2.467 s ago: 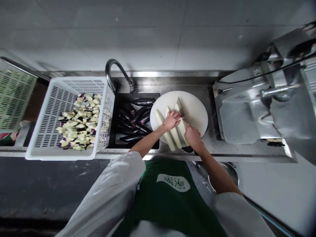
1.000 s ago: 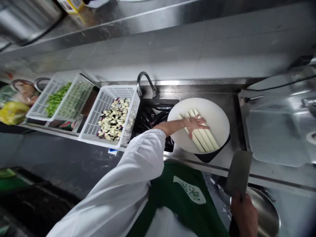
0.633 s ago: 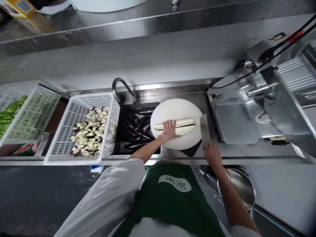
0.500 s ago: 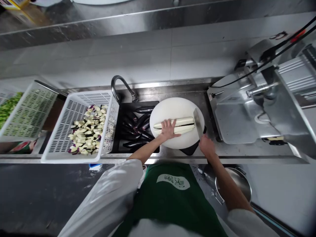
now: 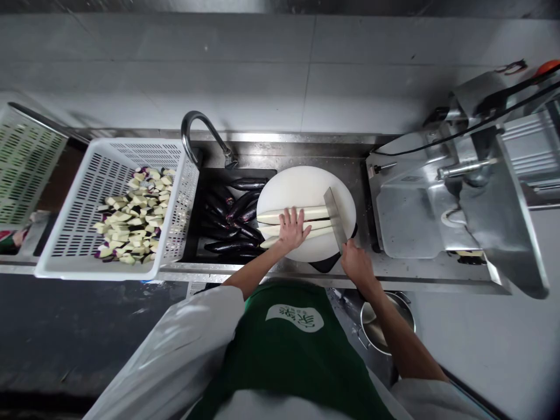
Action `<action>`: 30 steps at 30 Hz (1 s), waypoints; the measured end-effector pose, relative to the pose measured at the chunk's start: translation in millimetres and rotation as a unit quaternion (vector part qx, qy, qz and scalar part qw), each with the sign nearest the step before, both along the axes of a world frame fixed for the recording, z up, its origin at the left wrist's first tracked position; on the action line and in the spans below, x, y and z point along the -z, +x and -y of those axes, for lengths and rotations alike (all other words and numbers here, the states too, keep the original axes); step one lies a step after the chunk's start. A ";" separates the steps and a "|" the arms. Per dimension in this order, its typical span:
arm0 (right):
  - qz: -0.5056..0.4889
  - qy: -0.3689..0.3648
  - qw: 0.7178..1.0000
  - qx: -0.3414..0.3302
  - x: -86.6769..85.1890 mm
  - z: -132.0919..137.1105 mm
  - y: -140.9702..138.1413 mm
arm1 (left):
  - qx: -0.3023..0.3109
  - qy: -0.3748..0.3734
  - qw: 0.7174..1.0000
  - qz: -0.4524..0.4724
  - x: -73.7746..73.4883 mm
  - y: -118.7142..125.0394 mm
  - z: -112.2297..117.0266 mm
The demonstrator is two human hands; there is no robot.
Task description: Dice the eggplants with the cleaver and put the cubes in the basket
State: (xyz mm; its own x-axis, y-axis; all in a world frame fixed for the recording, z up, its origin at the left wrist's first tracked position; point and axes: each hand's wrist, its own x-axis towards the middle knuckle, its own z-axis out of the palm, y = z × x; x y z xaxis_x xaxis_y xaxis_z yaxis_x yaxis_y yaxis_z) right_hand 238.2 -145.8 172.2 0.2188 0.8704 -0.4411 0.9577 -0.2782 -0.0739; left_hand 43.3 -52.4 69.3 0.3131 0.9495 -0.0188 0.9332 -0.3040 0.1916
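Several long pale eggplant strips [image 5: 312,213] lie side by side, running left to right, on a round white cutting board [image 5: 301,184]. My left hand [image 5: 292,227] rests flat on their middle, fingers spread. My right hand [image 5: 356,263] is closed on the handle of a cleaver [image 5: 335,217], whose blade stands across the right ends of the strips.
A sink [image 5: 205,233] left of the board holds several whole purple eggplants [image 5: 238,205], under a curved faucet [image 5: 196,131]. A white slotted basket [image 5: 83,204] holds diced eggplant [image 5: 131,216]. A steel slicing machine [image 5: 455,186] stands at right. A metal pot [image 5: 385,324] sits below the counter.
The strips were turned from lengthwise to crosswise on the board. My right hand swung the cleaver away to the lower right, then brought it back onto the strips' right ends. The left hand stays on them.
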 end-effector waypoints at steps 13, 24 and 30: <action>-0.001 0.003 1.000 -0.022 12.3 -67.5 -25.8 | 0.007 0.004 1.000 0.015 0.9 -4.2 -2.3; -0.030 -0.009 0.999 -0.015 26.2 -62.5 -48.4 | 0.008 -0.007 0.999 0.043 3.7 -2.5 -4.3; -0.016 0.014 0.999 -0.024 8.1 -56.5 -46.4 | -0.033 0.014 0.999 0.041 -0.1 -21.1 1.2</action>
State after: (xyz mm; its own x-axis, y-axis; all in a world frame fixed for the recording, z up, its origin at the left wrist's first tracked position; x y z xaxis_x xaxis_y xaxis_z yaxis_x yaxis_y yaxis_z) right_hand 191.8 -89.3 164.0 0.1615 0.8916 -0.4231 0.9670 -0.2285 -0.1125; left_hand 22.2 -53.6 69.4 0.2485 0.9681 0.0312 0.9332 -0.2479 0.2603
